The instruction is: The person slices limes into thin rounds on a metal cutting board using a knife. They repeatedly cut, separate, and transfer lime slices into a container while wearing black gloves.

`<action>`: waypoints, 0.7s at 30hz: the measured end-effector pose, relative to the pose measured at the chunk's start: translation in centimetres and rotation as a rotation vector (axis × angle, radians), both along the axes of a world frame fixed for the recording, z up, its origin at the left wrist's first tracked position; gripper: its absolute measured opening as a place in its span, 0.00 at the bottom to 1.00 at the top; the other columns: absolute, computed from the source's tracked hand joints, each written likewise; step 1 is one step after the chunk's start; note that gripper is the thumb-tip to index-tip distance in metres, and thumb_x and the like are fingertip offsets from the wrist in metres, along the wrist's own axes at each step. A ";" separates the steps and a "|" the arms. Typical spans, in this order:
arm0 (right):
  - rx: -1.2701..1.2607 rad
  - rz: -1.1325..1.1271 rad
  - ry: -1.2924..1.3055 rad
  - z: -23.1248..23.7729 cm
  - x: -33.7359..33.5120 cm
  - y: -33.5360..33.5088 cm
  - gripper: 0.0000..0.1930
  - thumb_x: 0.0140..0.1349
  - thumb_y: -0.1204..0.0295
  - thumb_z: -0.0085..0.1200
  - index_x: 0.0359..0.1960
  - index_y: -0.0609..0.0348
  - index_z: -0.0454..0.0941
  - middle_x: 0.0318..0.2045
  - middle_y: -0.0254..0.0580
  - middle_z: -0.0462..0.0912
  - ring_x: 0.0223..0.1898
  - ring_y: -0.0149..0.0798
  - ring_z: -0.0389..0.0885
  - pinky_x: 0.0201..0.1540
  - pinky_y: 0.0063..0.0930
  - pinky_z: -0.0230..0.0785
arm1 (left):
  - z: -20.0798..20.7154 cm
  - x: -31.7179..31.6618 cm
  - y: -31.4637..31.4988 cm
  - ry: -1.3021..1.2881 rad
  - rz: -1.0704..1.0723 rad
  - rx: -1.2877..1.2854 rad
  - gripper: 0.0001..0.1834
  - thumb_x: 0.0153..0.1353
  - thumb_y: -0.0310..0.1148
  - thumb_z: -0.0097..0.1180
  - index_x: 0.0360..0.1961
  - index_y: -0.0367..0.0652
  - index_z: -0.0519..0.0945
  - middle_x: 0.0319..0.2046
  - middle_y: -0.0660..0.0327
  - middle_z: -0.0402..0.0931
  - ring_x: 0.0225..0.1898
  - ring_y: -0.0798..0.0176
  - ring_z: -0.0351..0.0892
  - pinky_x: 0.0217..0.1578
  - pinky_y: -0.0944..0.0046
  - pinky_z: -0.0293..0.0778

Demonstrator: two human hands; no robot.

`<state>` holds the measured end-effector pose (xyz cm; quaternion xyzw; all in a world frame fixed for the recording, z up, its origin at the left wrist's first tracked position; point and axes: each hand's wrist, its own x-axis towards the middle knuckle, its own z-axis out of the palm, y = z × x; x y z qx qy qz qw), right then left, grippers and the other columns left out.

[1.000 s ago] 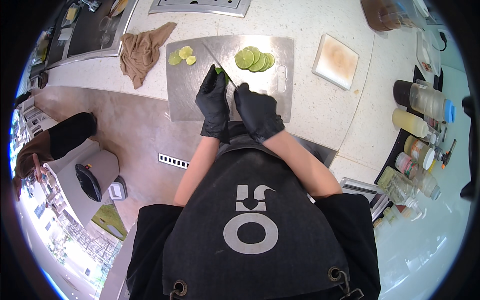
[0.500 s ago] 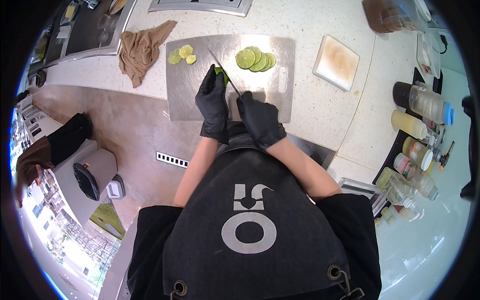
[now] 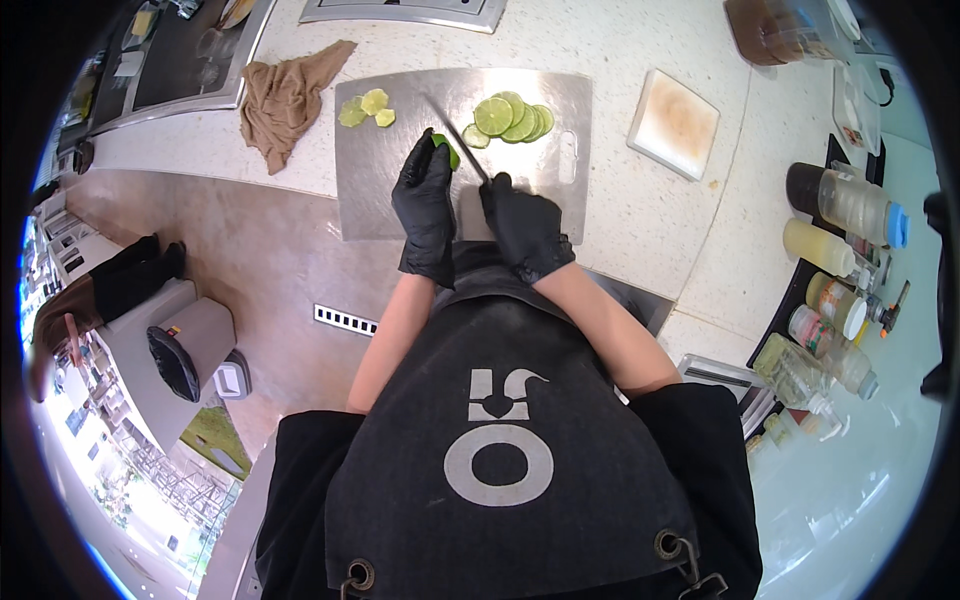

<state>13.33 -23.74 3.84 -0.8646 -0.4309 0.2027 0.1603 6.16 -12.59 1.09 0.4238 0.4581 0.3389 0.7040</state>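
Note:
My left hand (image 3: 427, 205), in a black glove, is closed on a green lime (image 3: 446, 151), which its fingers partly cover. In my right hand (image 3: 526, 225), gloved too, is the handle of a knife (image 3: 462, 141); the blade slants up and left, just right of the lime. Under both lies a metal cutting board (image 3: 385, 190). One fresh lime slice (image 3: 476, 136) rests flat beside the blade. Overlapping lime slices (image 3: 514, 116) fan out further right. Small pale lime end pieces (image 3: 374, 101) sit at the board's far left corner.
A crumpled brown cloth (image 3: 290, 100) lies left of the board. Right of it is a white block with a browned top (image 3: 674, 124). Several bottles (image 3: 820, 247) line the right side, below a container of brown liquid (image 3: 790, 32). A person (image 3: 110, 285) stands at the far left.
A new lime slice has come off and now lies beside the others. The knife and my right hand have lifted slightly to the right, away from the lime.

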 end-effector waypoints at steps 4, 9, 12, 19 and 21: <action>-0.016 -0.073 -0.006 1.7 0.3 0.0 0.15 0.69 0.58 0.41 0.33 0.57 0.70 0.15 0.47 0.79 0.17 0.51 0.79 0.21 0.44 0.70 | -0.3 -0.4 0.1 -0.026 -0.021 0.010 0.19 0.64 0.26 0.56 0.56 0.35 0.74 0.49 0.58 0.77 0.46 0.69 0.77 0.46 0.71 0.75; 0.122 -0.008 -0.230 2.7 -1.2 -1.7 0.13 0.67 0.60 0.47 0.29 0.55 0.70 0.11 0.43 0.76 0.12 0.45 0.76 0.14 0.38 0.67 | -0.2 -0.5 0.0 -0.014 -0.036 0.019 0.19 0.65 0.26 0.55 0.57 0.37 0.74 0.49 0.60 0.77 0.45 0.70 0.77 0.45 0.71 0.75; 0.100 -0.008 -0.206 2.7 -1.4 -2.0 0.13 0.67 0.60 0.47 0.30 0.55 0.70 0.11 0.43 0.76 0.12 0.45 0.76 0.15 0.39 0.67 | -0.3 -0.4 0.0 -0.023 -0.033 0.013 0.19 0.65 0.27 0.55 0.57 0.36 0.74 0.49 0.60 0.77 0.45 0.70 0.77 0.45 0.71 0.75; 0.111 -0.023 -0.168 2.2 -1.9 -1.7 0.11 0.67 0.63 0.45 0.31 0.56 0.71 0.12 0.42 0.76 0.14 0.44 0.78 0.17 0.38 0.67 | -0.2 -0.2 0.0 -0.031 -0.004 -0.004 0.19 0.64 0.25 0.56 0.55 0.34 0.75 0.48 0.57 0.78 0.46 0.69 0.77 0.46 0.71 0.75; 0.081 -0.023 -0.149 2.2 -1.9 -0.9 0.10 0.66 0.64 0.45 0.32 0.56 0.71 0.13 0.42 0.77 0.15 0.44 0.79 0.17 0.39 0.67 | -0.1 -0.1 0.0 -0.039 0.009 -0.011 0.19 0.63 0.25 0.57 0.55 0.33 0.75 0.48 0.55 0.78 0.46 0.68 0.77 0.47 0.71 0.75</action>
